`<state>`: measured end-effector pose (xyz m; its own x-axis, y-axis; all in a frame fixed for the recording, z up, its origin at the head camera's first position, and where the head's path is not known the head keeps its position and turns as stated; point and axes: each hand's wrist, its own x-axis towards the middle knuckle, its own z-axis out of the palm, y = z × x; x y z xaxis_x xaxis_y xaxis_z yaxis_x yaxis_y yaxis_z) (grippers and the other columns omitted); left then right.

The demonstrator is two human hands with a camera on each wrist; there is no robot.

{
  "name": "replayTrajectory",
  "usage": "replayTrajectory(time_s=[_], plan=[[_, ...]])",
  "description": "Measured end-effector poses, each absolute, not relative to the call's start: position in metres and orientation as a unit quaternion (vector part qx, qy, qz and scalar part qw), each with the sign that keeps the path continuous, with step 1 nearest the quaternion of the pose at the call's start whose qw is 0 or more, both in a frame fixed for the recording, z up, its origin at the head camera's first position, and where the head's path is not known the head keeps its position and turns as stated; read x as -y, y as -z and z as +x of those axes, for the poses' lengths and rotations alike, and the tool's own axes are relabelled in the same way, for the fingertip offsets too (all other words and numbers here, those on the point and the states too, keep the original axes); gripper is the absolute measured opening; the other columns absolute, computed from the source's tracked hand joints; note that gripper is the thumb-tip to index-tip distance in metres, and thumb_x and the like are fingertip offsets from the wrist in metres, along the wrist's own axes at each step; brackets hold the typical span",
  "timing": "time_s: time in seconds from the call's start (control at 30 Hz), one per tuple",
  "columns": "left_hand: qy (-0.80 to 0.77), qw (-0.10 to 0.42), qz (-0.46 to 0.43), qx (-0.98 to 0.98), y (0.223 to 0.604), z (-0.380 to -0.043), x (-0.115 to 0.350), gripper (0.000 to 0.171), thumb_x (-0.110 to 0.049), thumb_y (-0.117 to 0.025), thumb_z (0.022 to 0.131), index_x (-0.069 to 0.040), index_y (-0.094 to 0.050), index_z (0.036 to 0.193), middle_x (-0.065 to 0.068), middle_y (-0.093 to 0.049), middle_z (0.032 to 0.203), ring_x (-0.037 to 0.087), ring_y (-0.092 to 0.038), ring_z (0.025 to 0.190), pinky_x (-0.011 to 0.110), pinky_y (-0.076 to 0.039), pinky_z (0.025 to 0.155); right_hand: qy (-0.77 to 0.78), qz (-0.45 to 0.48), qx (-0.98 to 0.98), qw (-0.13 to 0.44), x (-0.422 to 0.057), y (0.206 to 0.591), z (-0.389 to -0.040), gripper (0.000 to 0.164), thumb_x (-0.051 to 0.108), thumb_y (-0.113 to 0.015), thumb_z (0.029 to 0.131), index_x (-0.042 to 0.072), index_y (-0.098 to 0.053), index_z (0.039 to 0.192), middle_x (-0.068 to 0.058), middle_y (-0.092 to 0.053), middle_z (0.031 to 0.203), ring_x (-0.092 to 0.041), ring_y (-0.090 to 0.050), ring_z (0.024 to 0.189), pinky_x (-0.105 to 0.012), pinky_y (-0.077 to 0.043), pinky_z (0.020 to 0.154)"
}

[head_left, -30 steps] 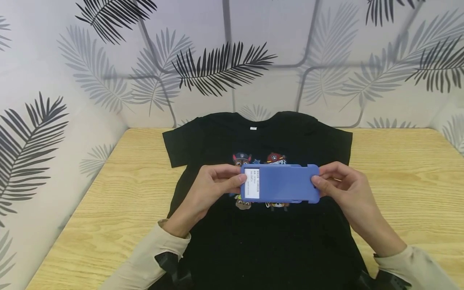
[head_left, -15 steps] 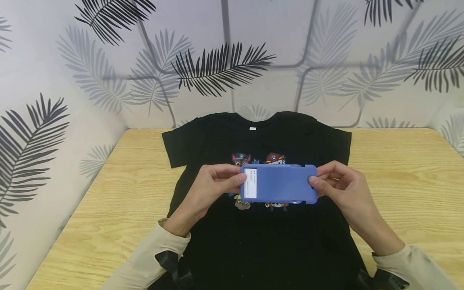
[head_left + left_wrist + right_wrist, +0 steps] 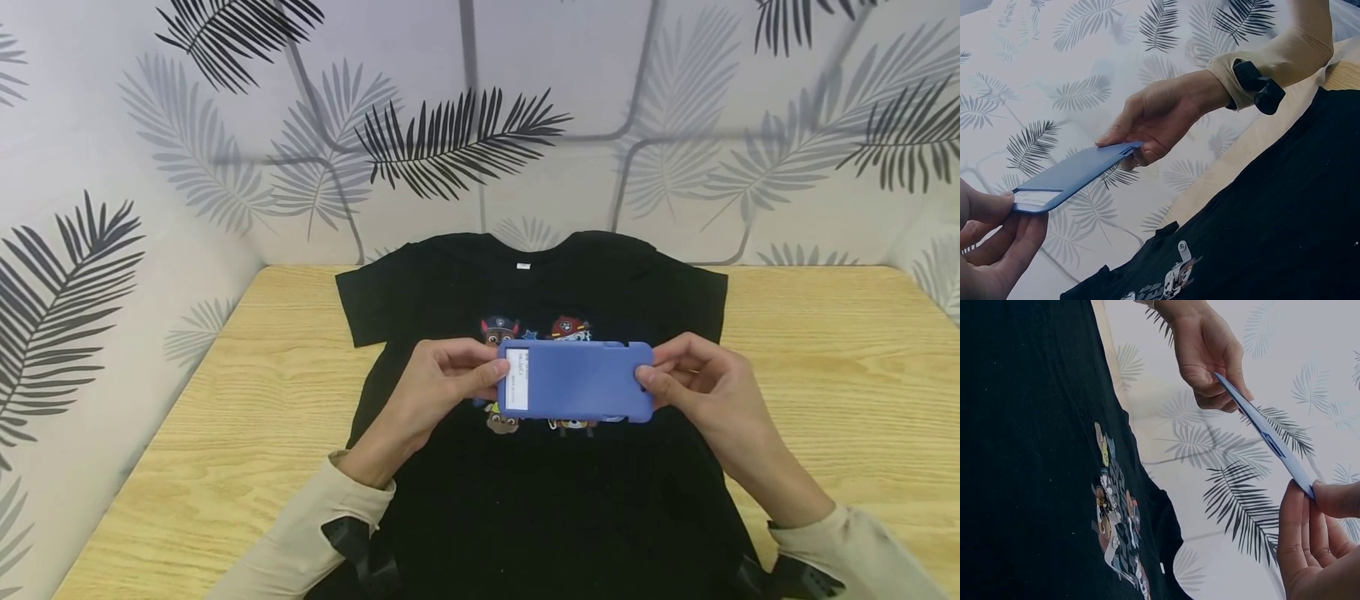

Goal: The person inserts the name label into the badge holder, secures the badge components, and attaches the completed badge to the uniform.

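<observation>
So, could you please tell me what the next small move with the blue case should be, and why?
I would probably ease the right hand gently toward the left hand, to test whether the blue case closes further: the hands pinch opposite ends, and a small notch shows in its edge near the right hand.

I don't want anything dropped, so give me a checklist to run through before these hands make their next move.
1. Left hand pinching the blue holder at the white label end: ok.
2. Right hand pinching the opposite end: ok.
3. Holder clear of the black T-shirt below: ok.
4. T-shirt spread out on the table: ok.
5. Label wording: cannot tell, print too small.
</observation>
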<state>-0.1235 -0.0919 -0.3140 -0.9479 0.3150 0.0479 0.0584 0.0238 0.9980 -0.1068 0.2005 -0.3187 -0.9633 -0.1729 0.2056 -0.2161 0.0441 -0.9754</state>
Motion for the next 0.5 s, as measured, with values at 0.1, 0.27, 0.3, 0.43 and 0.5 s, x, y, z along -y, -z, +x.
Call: replayTrajectory(time_s=[0.1, 0.27, 0.3, 0.43, 0.5], plan=[[-0.689, 0.092, 0.130, -0.707, 0.3141, -0.1236, 0.0914, 0.022, 0.000, -0.067, 0.088, 0.013, -0.066, 0.105, 0.019, -0.069, 0.098, 0.020, -0.069, 0.078, 0.040, -0.058, 0.077, -0.680, 0.141, 0.720, 0.015, -0.2000, 0.3192, -0.1070, 0.014, -0.005, -0.065, 0.088, 0.005, -0.064, 0.097, -0.002, -0.068, 0.083, -0.015, -0.064, 0.066, -0.024, -0.057, 0.064], [-0.689, 0.094, 0.128, -0.707, 0.3136, -0.1229, 0.0905, 0.022, 0.000, -0.066, 0.088, 0.014, -0.065, 0.106, 0.020, -0.069, 0.099, 0.021, -0.069, 0.078, 0.040, -0.058, 0.077, -0.680, 0.147, 0.718, 0.016, -0.1997, 0.3191, -0.1071, 0.014, -0.007, -0.064, 0.088, 0.005, -0.064, 0.095, -0.001, -0.069, 0.083, -0.015, -0.065, 0.065, -0.024, -0.057, 0.064], [-0.688, 0.094, 0.128, -0.708, 0.3136, -0.1227, 0.0904, 0.022, 0.000, -0.066, 0.088, 0.014, -0.065, 0.106, 0.020, -0.068, 0.099, 0.021, -0.070, 0.079, 0.040, -0.058, 0.077, -0.681, 0.147, 0.717, 0.015, -0.1996, 0.3190, -0.1072, 0.014, -0.007, -0.064, 0.088, 0.005, -0.064, 0.095, -0.001, -0.070, 0.083, -0.014, -0.065, 0.065, -0.024, -0.057, 0.064], [-0.686, 0.094, 0.131, -0.709, 0.3133, -0.1222, 0.0903, 0.022, 0.000, -0.066, 0.089, 0.013, -0.065, 0.106, 0.021, -0.068, 0.100, 0.023, -0.070, 0.079, 0.040, -0.057, 0.078, -0.684, 0.148, 0.714, 0.014, -0.1994, 0.3189, -0.1072, 0.015, -0.008, -0.064, 0.087, 0.005, -0.064, 0.094, -0.001, -0.070, 0.083, -0.014, -0.064, 0.065, -0.024, -0.057, 0.063], [-0.686, 0.095, 0.132, -0.709, 0.3135, -0.1221, 0.0901, 0.022, 0.000, -0.066, 0.089, 0.013, -0.065, 0.106, 0.021, -0.068, 0.100, 0.023, -0.070, 0.079, 0.040, -0.057, 0.078, -0.685, 0.150, 0.713, 0.014, -0.1995, 0.3189, -0.1071, 0.015, -0.008, -0.064, 0.087, 0.006, -0.064, 0.094, -0.001, -0.070, 0.083, -0.014, -0.064, 0.064, -0.024, -0.057, 0.063]])
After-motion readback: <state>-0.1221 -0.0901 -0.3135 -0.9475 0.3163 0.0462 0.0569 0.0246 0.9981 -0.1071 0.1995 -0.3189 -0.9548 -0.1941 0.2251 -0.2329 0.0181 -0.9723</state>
